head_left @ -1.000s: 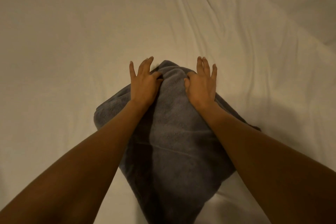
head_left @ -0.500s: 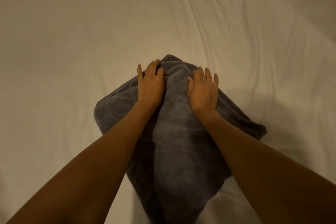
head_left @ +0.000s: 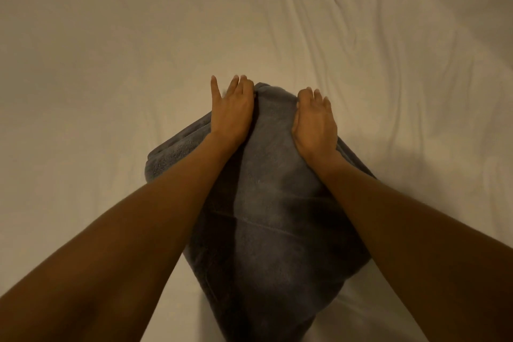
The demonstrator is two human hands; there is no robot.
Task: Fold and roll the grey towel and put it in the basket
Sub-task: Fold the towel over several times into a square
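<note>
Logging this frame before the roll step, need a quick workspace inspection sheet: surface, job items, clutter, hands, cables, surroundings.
Surface: white bed sheet, wrinkled at the right.
Job's things: grey towel folded on the sheet, far end bunched; basket not in view.
Clutter: nothing seen.
Grippers: left hand and right hand press flat on the towel's far end, fingers extended, no grasp.
Cables: nothing seen.
Surroundings: only bedding visible; dark shape at the top right corner, unclear.

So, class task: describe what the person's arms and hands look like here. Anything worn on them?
Both forearms are bare for all of their visible length: no sleeves, watch or bracelet. The left hand and right hand are ungloved, and no rings are visible. The light is dim, so fine details such as the nails cannot be made out.
</note>
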